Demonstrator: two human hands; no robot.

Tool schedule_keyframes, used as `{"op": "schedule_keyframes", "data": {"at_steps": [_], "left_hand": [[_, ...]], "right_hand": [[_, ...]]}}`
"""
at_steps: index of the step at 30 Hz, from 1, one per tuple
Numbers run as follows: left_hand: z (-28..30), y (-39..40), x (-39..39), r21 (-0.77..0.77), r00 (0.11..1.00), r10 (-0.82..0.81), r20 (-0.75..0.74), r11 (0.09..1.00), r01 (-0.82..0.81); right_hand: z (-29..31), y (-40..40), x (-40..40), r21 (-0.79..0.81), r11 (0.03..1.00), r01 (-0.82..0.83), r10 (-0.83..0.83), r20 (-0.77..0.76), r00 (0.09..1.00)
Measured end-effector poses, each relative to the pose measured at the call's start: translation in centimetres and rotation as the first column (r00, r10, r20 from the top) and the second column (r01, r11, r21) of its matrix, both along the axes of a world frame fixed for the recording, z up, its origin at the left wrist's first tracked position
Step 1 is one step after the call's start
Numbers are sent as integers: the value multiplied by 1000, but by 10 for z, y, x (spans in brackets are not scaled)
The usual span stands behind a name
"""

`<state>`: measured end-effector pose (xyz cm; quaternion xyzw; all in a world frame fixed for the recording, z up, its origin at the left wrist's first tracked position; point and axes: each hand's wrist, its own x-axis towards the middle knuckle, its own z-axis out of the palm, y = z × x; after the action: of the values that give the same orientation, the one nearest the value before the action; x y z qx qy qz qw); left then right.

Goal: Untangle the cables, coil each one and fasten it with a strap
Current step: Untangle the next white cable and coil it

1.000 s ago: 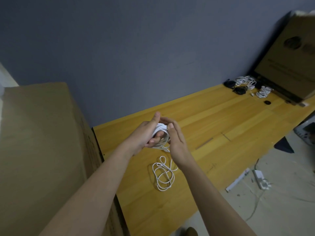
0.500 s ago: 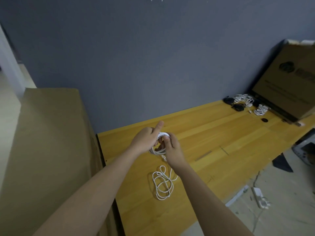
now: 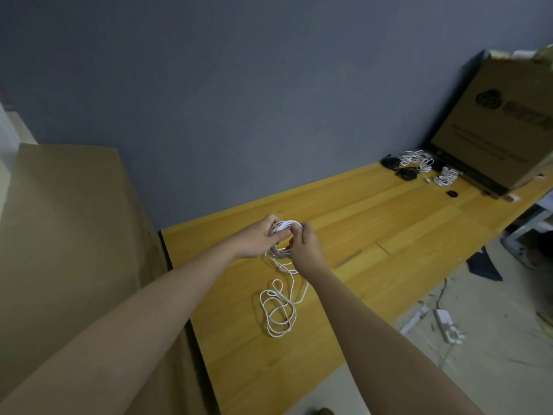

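A white cable (image 3: 285, 226) is partly wound into a coil above the wooden table (image 3: 374, 235). My left hand (image 3: 257, 239) grips the coil, its thumb lying across the loops. My right hand (image 3: 305, 247) pinches the coil's right side. The cable's loose remainder (image 3: 278, 310) hangs down from the coil and lies in tangled loops on the table below my hands.
Several coiled white cables (image 3: 446, 176) and black cables (image 3: 405, 172) lie at the table's far right, next to a leaning cardboard box (image 3: 502, 127). A large cardboard box (image 3: 65, 250) stands at the left. A white power strip (image 3: 446, 323) lies on the floor.
Both hands have stayed together on the coil while the view shifted. My left index finger, pointing out before, has curled in over the coil. The loose loops on the table look unchanged.
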<state>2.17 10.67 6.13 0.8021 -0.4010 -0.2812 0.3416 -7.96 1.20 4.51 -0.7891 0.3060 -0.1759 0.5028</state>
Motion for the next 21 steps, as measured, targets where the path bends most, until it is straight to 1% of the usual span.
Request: {"op": "schedule_keyframes", "data": {"at_steps": [4, 6, 9, 12, 14, 15, 18, 21], "left_hand": [[9, -29, -11, 9, 999, -25, 33, 1000, 25], [13, -50, -22, -15, 994, -43, 100, 999, 44], [16, -86, -44, -92, 979, -47, 197, 994, 66], [15, -128, -69, -170, 976, -41, 213, 982, 79], [11, -167, -86, -196, 978, -43, 203, 977, 84], [9, -174, -88, -202, 978, -38, 204, 976, 80], [-3, -239, -106, -190, 982, -29, 189, 979, 66], [-10, -306, -127, -186, 991, -19, 133, 982, 44]], "right_hand": [[1, -20, -16, 23, 998, 50, -52, 78, 996], [3, -35, -28, 45, 995, 87, -92, 128, 988], [7, -65, -48, 62, 985, 163, -171, 182, 968], [7, -102, -72, 75, 976, 204, -215, 198, 956], [3, -135, -92, 67, 977, 204, -213, 177, 961], [4, -140, -96, 61, 980, 189, -197, 161, 967], [2, -197, -117, 149, 980, 132, -152, 131, 980], [4, -268, -140, 218, 975, 43, -59, 68, 996]]}}
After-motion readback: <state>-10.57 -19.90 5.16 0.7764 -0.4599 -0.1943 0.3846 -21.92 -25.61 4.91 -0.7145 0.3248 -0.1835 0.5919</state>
